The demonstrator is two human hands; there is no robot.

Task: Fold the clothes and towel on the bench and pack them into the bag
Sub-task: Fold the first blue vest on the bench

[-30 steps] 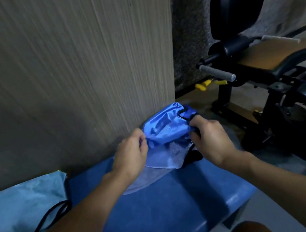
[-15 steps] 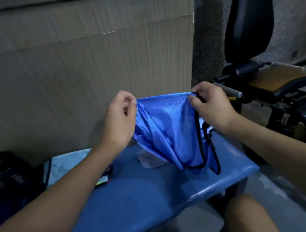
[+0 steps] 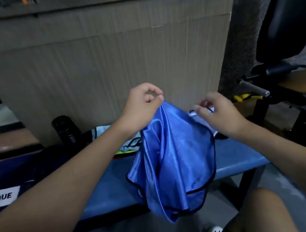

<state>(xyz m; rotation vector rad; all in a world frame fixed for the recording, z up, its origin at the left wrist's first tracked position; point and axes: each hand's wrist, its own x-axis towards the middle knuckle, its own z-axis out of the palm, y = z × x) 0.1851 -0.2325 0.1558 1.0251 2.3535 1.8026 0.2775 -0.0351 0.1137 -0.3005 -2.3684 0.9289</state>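
1. The left hand (image 3: 142,105) pinches the top of the blue garment (image 3: 176,162), which hangs at frame centre over the bench (image 3: 235,154).
2. The right hand (image 3: 218,113) is just beside it; I cannot tell whether it grasps anything.
3. The dark bag (image 3: 16,175) is at lower left, its inside hidden.

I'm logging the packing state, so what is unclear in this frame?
Head view:
Right hand: motion-blurred; any grip on the garment is unclear, though the left hand pinches its top.
Light-blue cloth: mostly hidden by the left forearm and garment.
Bag: cut off by the left edge; dark, opening unseen.
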